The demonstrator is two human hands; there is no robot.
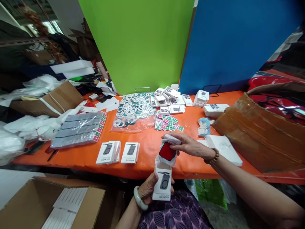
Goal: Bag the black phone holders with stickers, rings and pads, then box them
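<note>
A small white box (162, 186) marked MAGNETIC is gripped upright in the left hand (146, 190), fingers curled round its side. It is held just below the front edge of the orange desk (147, 144), above the lap, and its top flap is seen open. Right over that opening, a red pad (167, 152) in a pale wrapper is pinched by the right hand (188, 144), thumb and fingers closed on the wrapper's top. Matching boxes (130, 153) are laid flat on the desk to the left, with a bag of rings (134, 109) beyond.
</note>
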